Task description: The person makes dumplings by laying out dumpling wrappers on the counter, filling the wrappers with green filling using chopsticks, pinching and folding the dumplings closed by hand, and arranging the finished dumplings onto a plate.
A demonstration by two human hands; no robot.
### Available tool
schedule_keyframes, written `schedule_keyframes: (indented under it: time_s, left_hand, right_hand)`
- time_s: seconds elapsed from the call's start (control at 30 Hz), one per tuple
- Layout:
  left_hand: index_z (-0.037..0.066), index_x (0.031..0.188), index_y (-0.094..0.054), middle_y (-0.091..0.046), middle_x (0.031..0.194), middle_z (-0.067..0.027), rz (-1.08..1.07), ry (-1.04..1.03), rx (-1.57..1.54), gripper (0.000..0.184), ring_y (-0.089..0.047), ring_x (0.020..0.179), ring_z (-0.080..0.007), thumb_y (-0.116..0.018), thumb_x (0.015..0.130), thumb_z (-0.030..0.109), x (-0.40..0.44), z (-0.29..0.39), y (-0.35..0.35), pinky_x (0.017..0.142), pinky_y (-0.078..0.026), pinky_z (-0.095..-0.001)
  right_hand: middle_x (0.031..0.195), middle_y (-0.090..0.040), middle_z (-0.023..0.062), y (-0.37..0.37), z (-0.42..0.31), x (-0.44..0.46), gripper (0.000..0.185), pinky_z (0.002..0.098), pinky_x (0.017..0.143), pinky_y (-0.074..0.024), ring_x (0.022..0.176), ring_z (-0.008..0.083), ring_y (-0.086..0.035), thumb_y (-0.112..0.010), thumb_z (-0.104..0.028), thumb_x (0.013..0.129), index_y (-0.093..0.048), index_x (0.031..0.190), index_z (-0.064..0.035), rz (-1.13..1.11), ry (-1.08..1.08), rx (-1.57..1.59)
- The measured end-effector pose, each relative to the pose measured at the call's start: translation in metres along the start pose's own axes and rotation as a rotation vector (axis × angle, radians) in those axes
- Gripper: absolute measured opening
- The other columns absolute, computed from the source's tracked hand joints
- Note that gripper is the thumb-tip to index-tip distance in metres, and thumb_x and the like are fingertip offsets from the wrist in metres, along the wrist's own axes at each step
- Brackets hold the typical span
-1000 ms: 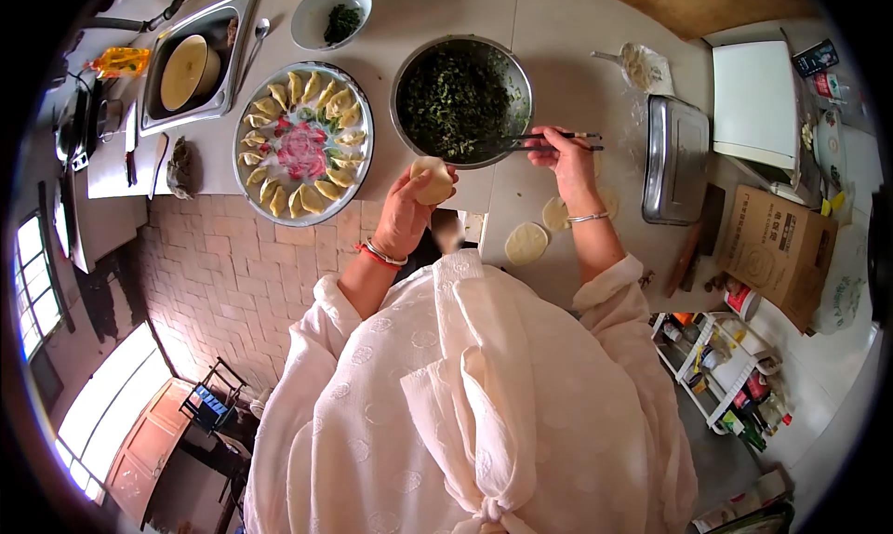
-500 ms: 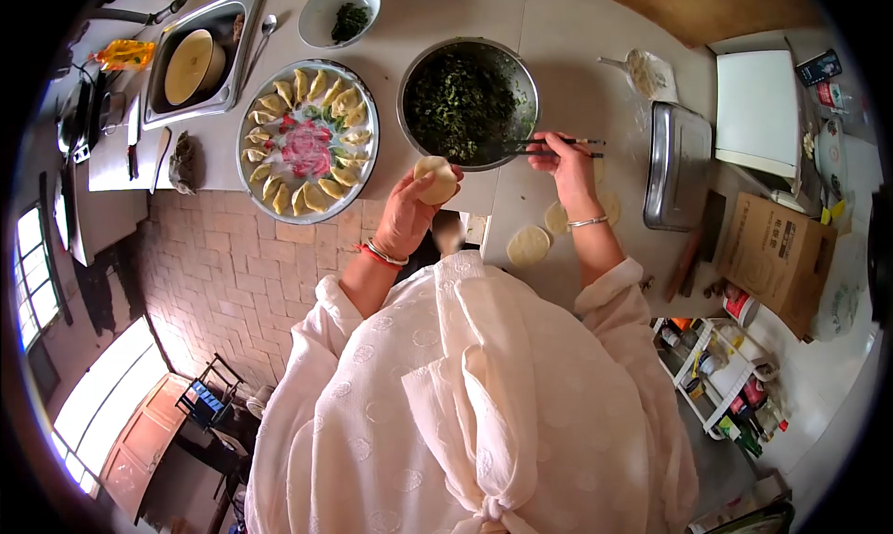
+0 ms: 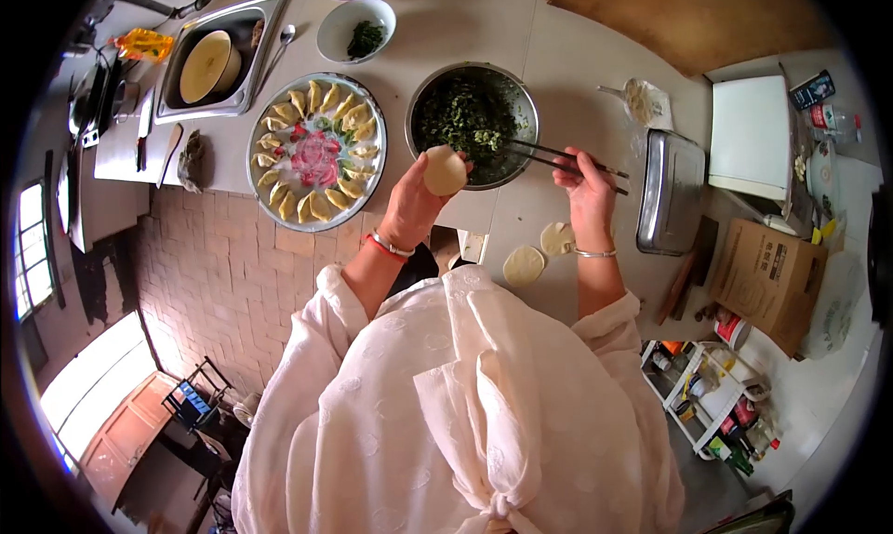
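A round dough wrapper (image 3: 446, 171) lies in my left hand (image 3: 416, 202), its fingers closed round the edge, at the near rim of a steel bowl (image 3: 527, 162) of chopped green filling (image 3: 465, 111). My right hand (image 3: 588, 190) is closed on dark chopsticks (image 3: 577, 164), whose tips reach into the bowl at the filling. On the left, a floral plate (image 3: 316, 157) carries several folded dumplings (image 3: 321, 206) in a ring. Two flat wrappers (image 3: 524, 266) lie on the counter between my arms.
A white bowl with greens (image 3: 366, 39) stands behind the plate. Farther left are a sink (image 3: 270, 22), a spoon (image 3: 279, 50) and a knife (image 3: 144, 129). To the right are a metal tray (image 3: 672, 194), a small bag with a scoop (image 3: 648, 103) and a cardboard box (image 3: 767, 273).
The chopsticks have shifted and now angle down to the right, with my right hand slightly lower. The wrapper in my left hand shows flatter and fuller. The camera view has shifted slightly.
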State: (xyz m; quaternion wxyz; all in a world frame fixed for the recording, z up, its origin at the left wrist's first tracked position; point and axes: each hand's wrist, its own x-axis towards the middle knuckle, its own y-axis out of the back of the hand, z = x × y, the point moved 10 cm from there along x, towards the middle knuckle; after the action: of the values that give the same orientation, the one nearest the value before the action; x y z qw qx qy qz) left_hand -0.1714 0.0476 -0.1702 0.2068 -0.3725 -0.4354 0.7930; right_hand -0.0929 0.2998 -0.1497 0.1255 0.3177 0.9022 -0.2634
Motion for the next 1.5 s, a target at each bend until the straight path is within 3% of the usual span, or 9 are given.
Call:
schedule_keyframes:
  time_s: [0.27,0.43,0.57,0.87,0.9,1.13,1.37,1.5]
  left_hand:
    - [0.001,0.129,-0.053,-0.058,0.130,-0.0162,-0.111,-0.038,-0.129,0.052,-0.053,0.125,-0.0300,-0.039,0.103,0.044,0.027,-0.001,-0.023,0.106,-0.042,-0.0405]
    - [-0.001,0.130,-0.051,-0.056,0.132,-0.0172,-0.180,-0.030,-0.138,0.056,-0.051,0.127,-0.0306,-0.038,0.103,0.046,0.023,-0.001,-0.044,0.106,-0.043,-0.0400]
    - [-0.002,0.131,-0.050,-0.054,0.134,-0.0185,-0.160,-0.016,-0.170,0.058,-0.050,0.128,-0.0316,-0.037,0.103,0.046,0.022,-0.004,-0.041,0.107,-0.043,-0.0402]
    - [-0.003,0.135,-0.047,-0.052,0.136,-0.0202,-0.153,-0.003,-0.209,0.059,-0.048,0.130,-0.0339,-0.037,0.103,0.046,0.018,-0.007,-0.034,0.110,-0.040,-0.0420]
    - [-0.003,0.134,-0.047,-0.052,0.136,-0.0203,-0.157,-0.003,-0.216,0.059,-0.048,0.130,-0.0339,-0.037,0.103,0.045,0.019,-0.007,-0.033,0.110,-0.040,-0.0421]
    - [-0.003,0.134,-0.047,-0.053,0.135,-0.0199,-0.169,-0.007,-0.251,0.058,-0.049,0.129,-0.0330,-0.038,0.102,0.045,0.020,-0.005,-0.027,0.110,-0.040,-0.0422]
    - [-0.004,0.133,-0.048,-0.053,0.134,-0.0196,-0.127,0.020,-0.222,0.059,-0.050,0.126,-0.0318,-0.041,0.102,0.046,0.017,-0.003,-0.015,0.109,-0.041,-0.0418]
    - [-0.003,0.133,-0.048,-0.051,0.136,-0.0191,-0.088,0.015,-0.179,0.057,-0.049,0.128,-0.0322,-0.041,0.102,0.045,0.008,0.005,-0.010,0.110,-0.039,-0.0424]
  right_hand:
    - [0.092,-0.070,0.0182,-0.069,-0.048,-0.065,0.025,0.0297,0.065,-0.0574,0.071,0.0197,-0.068,-0.052,-0.014,0.100,-0.062,0.108,0.0066,-0.093,0.335,-0.354]
    - [0.095,-0.068,0.0138,-0.104,-0.051,-0.099,0.013,0.0292,0.070,-0.0577,0.083,0.0194,-0.068,-0.055,0.003,0.094,-0.065,0.102,0.0031,-0.263,0.534,-0.563]
    - [0.095,-0.067,0.0173,-0.122,-0.061,-0.119,0.012,0.0292,0.067,-0.0550,0.077,0.0230,-0.068,-0.059,0.007,0.089,-0.064,0.099,0.0033,-0.371,0.787,-0.790]
    - [0.096,-0.067,0.0163,-0.108,-0.070,-0.104,0.016,0.0293,0.067,-0.0586,0.078,0.0200,-0.069,-0.052,-0.003,0.098,-0.063,0.103,0.0088,-0.268,0.517,-0.537]
    - [0.092,-0.068,0.0183,-0.109,-0.069,-0.102,0.023,0.0294,0.065,-0.0575,0.072,0.0197,-0.068,-0.047,-0.010,0.101,-0.060,0.104,0.0089,-0.269,0.509,-0.582]
    - [0.090,-0.070,0.0173,-0.088,-0.042,-0.077,0.025,0.0275,0.063,-0.0568,0.068,0.0184,-0.068,-0.049,-0.015,0.101,-0.060,0.105,0.0071,-0.149,0.318,-0.407]
    - [0.089,-0.070,0.0165,-0.073,-0.059,-0.067,0.023,0.0286,0.060,-0.0568,0.067,0.0193,-0.068,-0.051,-0.013,0.100,-0.061,0.105,0.0066,-0.069,0.366,-0.233]
    - [0.088,-0.070,0.0147,-0.056,-0.068,-0.037,0.023,0.0251,0.061,-0.0552,0.069,0.0165,-0.068,-0.053,-0.014,0.100,-0.063,0.105,0.0064,0.015,0.407,-0.392]
